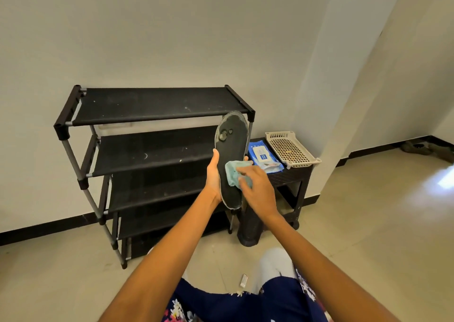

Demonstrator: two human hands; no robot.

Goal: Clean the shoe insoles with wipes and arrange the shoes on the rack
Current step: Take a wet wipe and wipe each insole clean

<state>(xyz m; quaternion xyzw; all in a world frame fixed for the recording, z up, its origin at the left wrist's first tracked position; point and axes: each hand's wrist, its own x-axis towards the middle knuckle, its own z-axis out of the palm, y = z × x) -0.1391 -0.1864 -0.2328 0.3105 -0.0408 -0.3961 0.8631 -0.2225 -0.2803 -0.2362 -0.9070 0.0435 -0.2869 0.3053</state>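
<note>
**Insole wiped in front of the rack**

A dark insole (232, 162) is held upright in the left hand (213, 174), with the thumb curled round its left edge and the fingertips showing past its right edge. The insole is kept in the air before the right end of the black rack (147, 149), whose shelves carry no shoes. A pale blue wipe (234, 174) is pressed against the middle of the insole by the right hand (258, 189), its fingers bent over the wipe and holding it. Worn grey patches are seen near the toe of the insole.

To the right of the rack, a black bench (292, 171) is placed against the wall. A blue pack (264, 157) of wipes is laid on its left part, and a white basket (291, 149) is set at its right edge, just beside the pack. A small white object (243, 280) is seen on the tiled floor (368, 223) near the person's knees.
</note>
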